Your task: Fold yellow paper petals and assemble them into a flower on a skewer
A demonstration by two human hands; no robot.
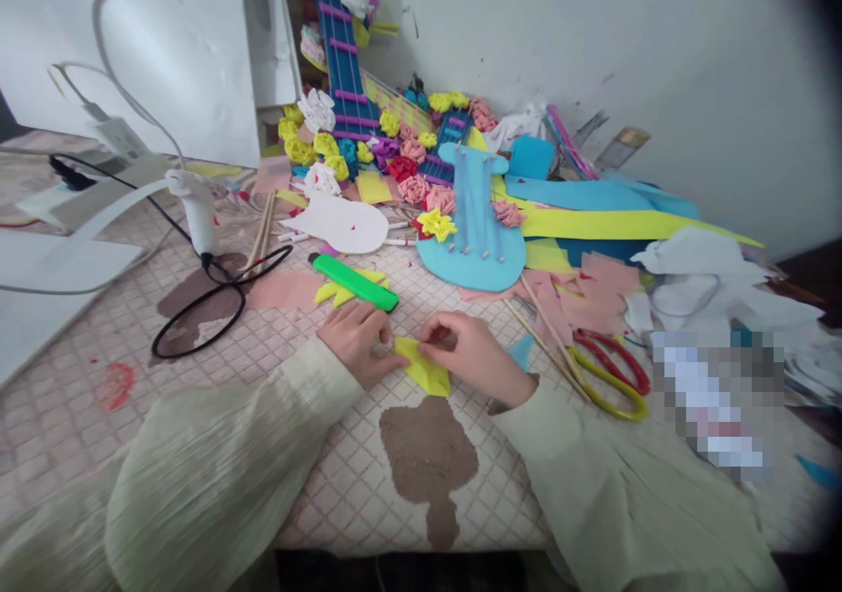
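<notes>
Paper in bright yellow (427, 373) sits between the 2 hands in the head view, close to the front middle of the desk (335, 495). The left hand (355, 338) has its grip closed on the sheet's left end, thumb and fingertips pinching it. The right hand (477, 360) also has its grip closed, its fingers pinching the upper right part. Just beyond the left hand, a green highlighter (355, 283) lies slantwise on top of yellow paper pieces (329, 294). A brown patch (431, 452) shows on the desk's quilted cover, nearer the person than the yellow sheet. Farther back lie a white cutout (355, 225) and, to its right, a light blue guitar-shaped piece (470, 263), with crumpled paper flowers (414, 190) around its upper part. To the right of the right hand are wooden sticks (540, 336) and red and yellow scissor handles (615, 399). On the left, a white glue gun (196, 215) stands upright beside a looped black cable (197, 292).
</notes>
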